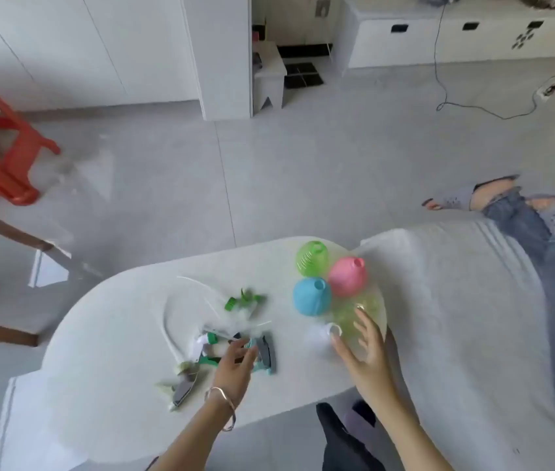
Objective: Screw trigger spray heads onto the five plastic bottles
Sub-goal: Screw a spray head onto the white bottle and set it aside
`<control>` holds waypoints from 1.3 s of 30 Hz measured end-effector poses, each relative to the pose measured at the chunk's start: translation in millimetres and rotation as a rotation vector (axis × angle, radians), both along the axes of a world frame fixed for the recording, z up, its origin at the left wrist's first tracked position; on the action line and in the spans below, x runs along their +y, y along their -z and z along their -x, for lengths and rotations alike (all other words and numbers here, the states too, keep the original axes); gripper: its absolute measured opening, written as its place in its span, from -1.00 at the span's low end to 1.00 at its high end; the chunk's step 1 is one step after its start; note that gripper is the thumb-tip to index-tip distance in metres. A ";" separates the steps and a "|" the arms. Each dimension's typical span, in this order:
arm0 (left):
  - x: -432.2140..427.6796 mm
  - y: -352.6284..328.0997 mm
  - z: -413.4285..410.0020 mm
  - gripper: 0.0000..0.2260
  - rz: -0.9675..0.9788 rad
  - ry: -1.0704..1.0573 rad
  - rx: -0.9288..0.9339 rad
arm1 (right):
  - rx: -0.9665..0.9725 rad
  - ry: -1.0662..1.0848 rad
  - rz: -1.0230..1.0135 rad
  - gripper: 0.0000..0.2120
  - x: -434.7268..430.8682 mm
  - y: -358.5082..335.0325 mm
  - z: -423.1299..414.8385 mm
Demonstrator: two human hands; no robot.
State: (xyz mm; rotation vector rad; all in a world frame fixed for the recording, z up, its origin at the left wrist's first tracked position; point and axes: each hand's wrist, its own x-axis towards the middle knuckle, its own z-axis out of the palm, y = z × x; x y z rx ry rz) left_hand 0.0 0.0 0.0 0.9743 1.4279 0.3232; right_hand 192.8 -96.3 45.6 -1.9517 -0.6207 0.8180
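Bottles sit clustered at the right end of the bench [106, 351], all with bare necks, no spray head fitted on any that I can see: green bottle [312, 259] farthest, pink bottle [348, 276] beside it, blue bottle [312, 296] touching both, a clear yellow-green bottle [359, 317] nearest the edge, and a white bottle [323, 334] lying over with its neck pointing right. So the task looks to be at the start.

Spray heads [231, 348] lie in a loose pile left of the bottles, mid-bench, with dip tubes fanning out up and left. One green spray head [243, 299] lies apart, between the pile and the blue bottle.

Left hand [235, 365] is over the pile, fingers curled down on a teal-and-grey spray head [264, 351], long axis running roughly away from the person. Blur hides whether the grip is closed, so I cannot tell.

Right hand [364, 348] is spread open, holding nothing, fingertips at the white and clear bottles, thumb just by the white neck.

Key geometry: heads are left, bottles right, each hand already on its own side. Likely next move: right takes the white bottle and stands it up, left brings a head across, tube-first into the neck. Risk: tangled tubes dragging neighbouring heads.
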 end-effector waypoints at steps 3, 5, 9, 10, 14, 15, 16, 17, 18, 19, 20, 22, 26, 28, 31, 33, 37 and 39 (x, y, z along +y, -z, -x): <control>-9.6 36.6 -38.2 -0.70 -0.063 0.129 -0.085 | -0.007 -0.044 -0.004 -0.40 -7.4 55.0 -0.1; -12.1 59.5 -58.2 -0.68 -0.055 0.184 -0.171 | -0.030 -0.037 -0.020 -0.43 -10.0 91.2 -2.6; -9.9 103.7 -78.1 -0.53 -0.156 0.313 -0.275 | -0.095 -0.040 -0.105 -0.42 -10.7 145.8 -5.2; -9.1 112.4 -82.1 -0.50 -0.187 0.339 -0.295 | -0.126 -0.047 -0.131 -0.39 -9.5 155.2 -4.9; -15.3 133.1 -89.2 -0.52 -0.289 0.397 -0.354 | -0.220 -0.058 -0.297 -0.27 -6.6 185.7 3.3; -15.2 136.1 -89.8 -0.51 -0.310 0.398 -0.360 | -0.229 -0.052 -0.339 -0.27 -5.3 191.2 3.8; -14.8 138.0 -90.1 -0.45 -0.332 0.401 -0.369 | -0.237 -0.054 -0.373 -0.28 -3.6 193.2 4.5; -14.0 139.4 -89.7 -0.38 -0.344 0.411 -0.389 | -0.243 -0.064 -0.402 -0.28 -1.9 195.7 4.0; -12.9 139.9 -88.7 -0.32 -0.349 0.425 -0.409 | -0.250 -0.072 -0.420 -0.29 -0.2 196.1 3.7; -12.3 139.4 -86.9 -0.32 -0.352 0.440 -0.435 | -0.257 -0.073 -0.441 -0.30 0.3 195.8 3.7; -13.3 137.4 -84.2 -0.36 -0.363 0.451 -0.463 | -0.270 -0.073 -0.461 -0.31 -0.7 194.2 4.4; -19.9 133.0 -76.9 -0.49 -0.409 0.464 -0.496 | -0.277 -0.071 -0.505 -0.34 -7.0 191.7 7.4; -43.4 128.4 -54.5 -0.44 -0.484 0.476 -0.470 | -0.138 -0.092 -0.545 -0.36 -27.4 181.5 21.4; -53.0 123.8 -40.5 -0.46 -0.506 0.465 -0.467 | -0.043 -0.136 -0.561 -0.40 -35.0 175.7 31.1; -61.6 114.0 -15.9 -0.53 -0.550 0.424 -0.486 | 0.092 -0.196 -0.591 -0.49 -38.8 164.5 47.9; -66.7 107.1 1.8 -0.60 -0.601 0.418 -0.496 | 0.148 -0.241 -0.606 -0.53 -39.1 156.2 61.2; -67.6 91.7 40.4 -0.34 -0.738 0.392 -0.429 | 0.257 -0.354 -0.598 -0.49 -31.0 133.6 91.4; -64.2 85.5 60.6 -0.29 -0.781 0.337 -0.390 | 0.281 -0.409 -0.563 -0.50 -23.5 124.0 106.9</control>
